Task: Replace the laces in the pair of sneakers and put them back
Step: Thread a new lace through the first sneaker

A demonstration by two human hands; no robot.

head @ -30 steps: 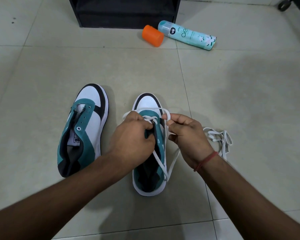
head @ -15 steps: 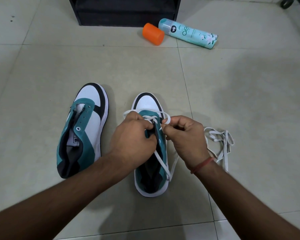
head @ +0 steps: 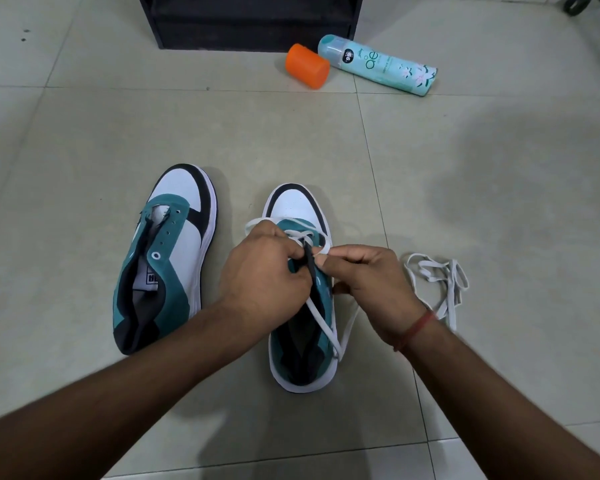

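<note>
Two teal, white and black sneakers stand on the tiled floor, toes pointing away from me. The left sneaker (head: 168, 258) has bare eyelets and no lace. The right sneaker (head: 302, 306) carries a white lace (head: 321, 317) threaded near its toe, with loose ends trailing down over its right side. My left hand (head: 262, 275) grips the eyelet flap and tongue at the middle of this shoe. My right hand (head: 368, 282) pinches the lace just right of the eyelets. A second white lace (head: 440, 282) lies in a loose heap on the floor to the right.
An orange cap (head: 307, 65) and a pale teal spray can (head: 378, 64) lie on their sides at the back. Behind them stands a black shoe rack (head: 250, 22). A dark wheel (head: 574, 3) shows at the top right corner.
My right hand has moved in closer to my left hand over the right sneaker's eyelets, drawing the lace loop smaller. The sneakers and the spare lace have stayed put.
</note>
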